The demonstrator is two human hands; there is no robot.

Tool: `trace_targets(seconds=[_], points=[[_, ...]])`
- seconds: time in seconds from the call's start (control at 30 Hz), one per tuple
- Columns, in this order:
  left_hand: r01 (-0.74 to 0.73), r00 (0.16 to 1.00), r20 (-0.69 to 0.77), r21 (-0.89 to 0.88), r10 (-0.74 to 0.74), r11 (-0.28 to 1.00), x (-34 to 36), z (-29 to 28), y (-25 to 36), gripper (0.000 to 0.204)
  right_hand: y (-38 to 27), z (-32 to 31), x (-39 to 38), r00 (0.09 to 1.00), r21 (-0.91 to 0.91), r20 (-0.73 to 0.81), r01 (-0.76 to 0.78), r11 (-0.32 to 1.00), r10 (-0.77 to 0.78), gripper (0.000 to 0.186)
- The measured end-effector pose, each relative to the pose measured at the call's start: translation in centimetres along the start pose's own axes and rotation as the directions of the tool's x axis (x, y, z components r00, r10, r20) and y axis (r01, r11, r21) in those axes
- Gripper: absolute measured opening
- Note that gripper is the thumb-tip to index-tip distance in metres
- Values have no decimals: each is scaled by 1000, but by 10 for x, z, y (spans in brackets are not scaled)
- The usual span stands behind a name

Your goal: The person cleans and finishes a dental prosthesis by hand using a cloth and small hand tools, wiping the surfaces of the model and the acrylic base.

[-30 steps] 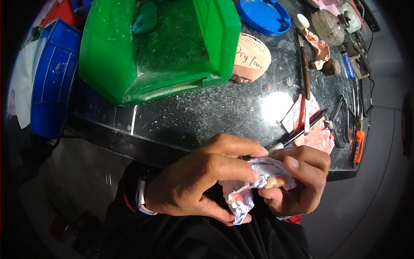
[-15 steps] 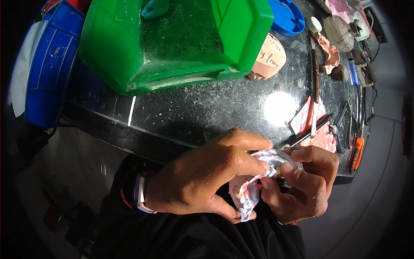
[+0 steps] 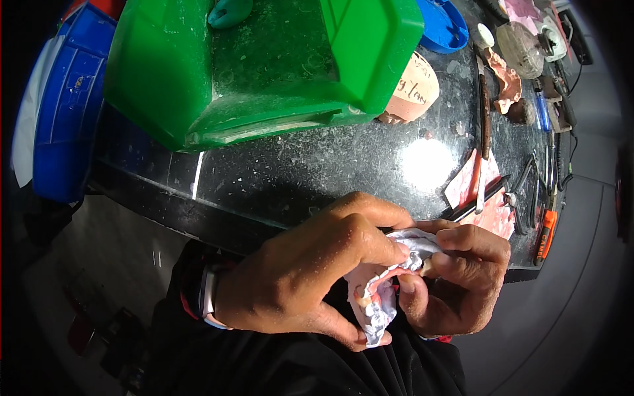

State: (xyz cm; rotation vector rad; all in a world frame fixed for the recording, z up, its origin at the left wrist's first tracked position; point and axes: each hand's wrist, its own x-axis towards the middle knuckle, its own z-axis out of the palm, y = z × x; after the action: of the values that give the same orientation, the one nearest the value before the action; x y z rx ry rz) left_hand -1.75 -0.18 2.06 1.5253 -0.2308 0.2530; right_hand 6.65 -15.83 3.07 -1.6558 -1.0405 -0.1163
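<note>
Over my lap, just past the table's near edge, I hold a curved dental impression. It is whitish-lilac with pink patches and ragged edges, and small cream tooth-like bits show on it. My left hand grips it from the left, with the fingers along its far rim and the thumb at its near end. My right hand is closed at its right end, thumb and fingertips pinching by a small cream tooth. Fingers cover part of the impression, so its right end is partly hidden.
A green tray stands ahead on the dusty black table. Beyond my hands lie a peach dental cast, pink wax sheets, a brown-handled spatula and an orange-handled tool. A blue bin is at left.
Both hands have shifted slightly left with the impression still between them. The right hand's fingers have moved a little along its right end. The green tray and blue bin appear slightly shifted in view.
</note>
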Motion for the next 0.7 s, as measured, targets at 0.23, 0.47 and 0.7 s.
trace_targets(seconds=[0.23,0.47,0.7], points=[[-44,999,13,61,43,997,2,0,0,79,-5,-5,11,997,-43,83,-3,999,7,40],[-89,996,20,79,87,993,5,1,-2,79,-7,-1,13,982,187,14,-186,965,187,42],[-88,996,-4,99,88,991,5,4,-2,80,-8,-11,17,969,-32,206,-129,991,133,45]])
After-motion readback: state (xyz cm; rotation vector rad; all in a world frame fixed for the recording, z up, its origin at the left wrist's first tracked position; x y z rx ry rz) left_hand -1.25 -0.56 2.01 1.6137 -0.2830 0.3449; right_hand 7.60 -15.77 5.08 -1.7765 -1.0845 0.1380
